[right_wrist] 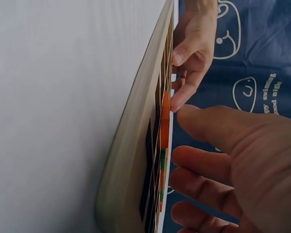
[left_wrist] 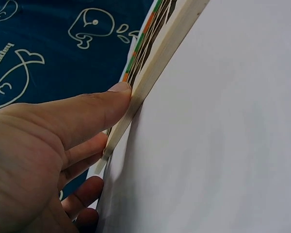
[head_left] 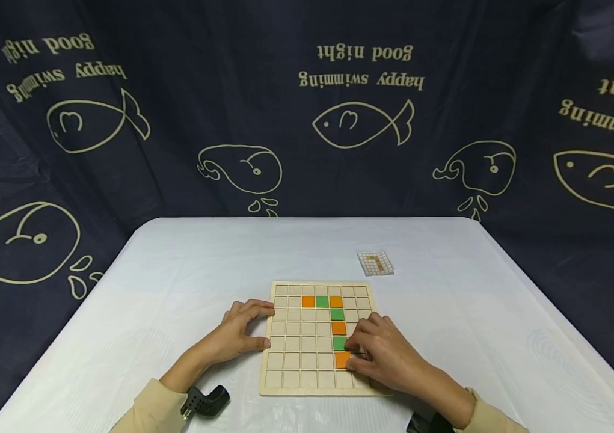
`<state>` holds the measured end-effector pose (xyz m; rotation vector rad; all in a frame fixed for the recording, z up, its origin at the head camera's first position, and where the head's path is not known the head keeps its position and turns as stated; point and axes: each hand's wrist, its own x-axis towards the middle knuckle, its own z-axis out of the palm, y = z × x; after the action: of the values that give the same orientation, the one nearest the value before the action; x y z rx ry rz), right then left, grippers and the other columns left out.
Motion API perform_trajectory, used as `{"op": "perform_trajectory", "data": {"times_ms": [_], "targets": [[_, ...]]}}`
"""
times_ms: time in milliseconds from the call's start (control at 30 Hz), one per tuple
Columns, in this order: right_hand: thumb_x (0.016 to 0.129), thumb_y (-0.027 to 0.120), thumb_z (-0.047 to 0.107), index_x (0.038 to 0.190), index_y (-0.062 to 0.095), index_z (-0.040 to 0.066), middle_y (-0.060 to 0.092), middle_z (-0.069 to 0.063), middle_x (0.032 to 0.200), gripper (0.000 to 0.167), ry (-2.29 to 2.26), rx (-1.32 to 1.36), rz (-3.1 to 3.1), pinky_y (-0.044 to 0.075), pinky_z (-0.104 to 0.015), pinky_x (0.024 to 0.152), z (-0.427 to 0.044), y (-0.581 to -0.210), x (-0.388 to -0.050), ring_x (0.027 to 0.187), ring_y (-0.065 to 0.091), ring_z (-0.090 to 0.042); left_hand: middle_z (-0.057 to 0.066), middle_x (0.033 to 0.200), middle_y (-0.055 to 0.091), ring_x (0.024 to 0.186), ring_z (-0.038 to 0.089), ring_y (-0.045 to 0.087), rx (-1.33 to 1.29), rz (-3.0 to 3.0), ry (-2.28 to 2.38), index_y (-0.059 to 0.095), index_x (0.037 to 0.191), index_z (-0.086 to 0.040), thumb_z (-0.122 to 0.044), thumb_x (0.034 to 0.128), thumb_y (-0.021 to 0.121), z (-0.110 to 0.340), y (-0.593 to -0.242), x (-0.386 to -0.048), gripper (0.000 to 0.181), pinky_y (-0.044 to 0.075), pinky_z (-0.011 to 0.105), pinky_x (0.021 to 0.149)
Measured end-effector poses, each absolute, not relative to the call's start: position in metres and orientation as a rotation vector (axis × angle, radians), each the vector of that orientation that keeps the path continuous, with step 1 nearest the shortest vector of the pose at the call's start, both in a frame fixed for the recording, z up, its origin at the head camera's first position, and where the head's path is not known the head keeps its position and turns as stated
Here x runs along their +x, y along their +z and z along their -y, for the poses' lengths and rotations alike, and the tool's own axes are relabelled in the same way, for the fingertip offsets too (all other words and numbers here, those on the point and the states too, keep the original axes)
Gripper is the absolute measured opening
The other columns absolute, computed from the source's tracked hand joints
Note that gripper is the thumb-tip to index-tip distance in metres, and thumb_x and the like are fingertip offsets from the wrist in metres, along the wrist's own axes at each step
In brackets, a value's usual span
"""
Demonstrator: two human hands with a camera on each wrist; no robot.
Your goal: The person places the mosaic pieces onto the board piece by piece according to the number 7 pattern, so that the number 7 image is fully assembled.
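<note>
A square wooden grid board [head_left: 292, 344] lies on the white table, with orange and green square tiles in some of its cells. The tiles alternate in colour, in a short row near the far side and a column running towards me. My left hand [head_left: 233, 337] rests thumb and fingertips against the board's left edge; the left wrist view shows the thumb [left_wrist: 87, 111] on the rim. Over the board's right part is my right hand [head_left: 388, 355], its fingertips beside the lowest green tile [head_left: 340, 343] and nearest orange tile [head_left: 342, 360]. In the right wrist view, its thumb and fingers are apart, gripping nothing visible.
A small card [head_left: 376, 263] with a printed grid pattern lies beyond the board's far right corner. The white table [head_left: 187, 258] ends at a dark blue curtain [head_left: 307, 180] with fish and whale drawings. Black wrist devices [head_left: 208, 402] sit at both cuffs.
</note>
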<state>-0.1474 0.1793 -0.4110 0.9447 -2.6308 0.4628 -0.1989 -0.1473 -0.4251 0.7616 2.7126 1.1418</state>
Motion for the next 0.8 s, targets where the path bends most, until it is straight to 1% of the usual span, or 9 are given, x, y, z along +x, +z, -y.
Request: {"op": "perform_trajectory", "data": {"times_ms": [267,400,533,700,800], "targets": [[0.075,0.078,0.033,0.086,0.072,0.021,0.057,0.014,0.081,0.017,0.512,0.89,2.629,0.03,-0.023,0.072,-0.185,-0.408,-0.153,0.078,0.036,0.0,-0.006,0.138,0.048,0.117,0.018,0.035,0.758,-2.713,1.153,0.058,0.124,-0.014,-0.029,0.0743,0.078,0.148,-0.427,-0.199,0.056,0.023,0.045,0.096],[0.077,0.076,0.03,0.088,0.071,0.02,0.059,0.014,0.085,0.016,0.515,0.846,2.622,0.033,-0.026,0.074,-0.191,-0.405,-0.157,0.08,0.038,-0.001,-0.006,0.138,0.048,0.118,0.017,0.035,0.759,-2.714,1.152,0.058,0.124,-0.014,-0.03,0.0745,0.078,0.148,-0.427,-0.199,0.056,0.024,0.045,0.096],[0.076,0.077,0.029,0.089,0.072,0.018,0.061,0.013,0.089,0.019,0.539,0.773,2.614,0.036,-0.028,0.076,-0.198,-0.404,-0.163,0.082,0.04,-0.002,-0.006,0.139,0.048,0.118,0.017,0.035,0.762,-2.717,1.151,0.059,0.124,-0.014,-0.03,0.0743,0.078,0.148,-0.427,-0.199,0.056,0.023,0.045,0.097],[0.074,0.078,0.027,0.09,0.072,0.015,0.062,0.008,0.087,0.021,0.545,0.709,2.587,0.037,-0.032,0.078,-0.206,-0.406,-0.173,0.082,0.043,-0.006,-0.005,0.139,0.048,0.119,0.018,0.035,0.761,-2.717,1.146,0.058,0.125,-0.013,-0.029,0.074,0.078,0.148,-0.426,-0.199,0.057,0.022,0.048,0.098],[0.075,0.078,0.025,0.09,0.072,0.013,0.062,0.004,0.086,0.02,0.552,0.68,2.574,0.037,-0.034,0.077,-0.211,-0.407,-0.178,0.081,0.044,-0.008,-0.004,0.14,0.048,0.118,0.018,0.035,0.76,-2.724,1.133,0.058,0.126,-0.014,-0.029,0.0738,0.078,0.147,-0.425,-0.199,0.058,0.023,0.046,0.097]]}}
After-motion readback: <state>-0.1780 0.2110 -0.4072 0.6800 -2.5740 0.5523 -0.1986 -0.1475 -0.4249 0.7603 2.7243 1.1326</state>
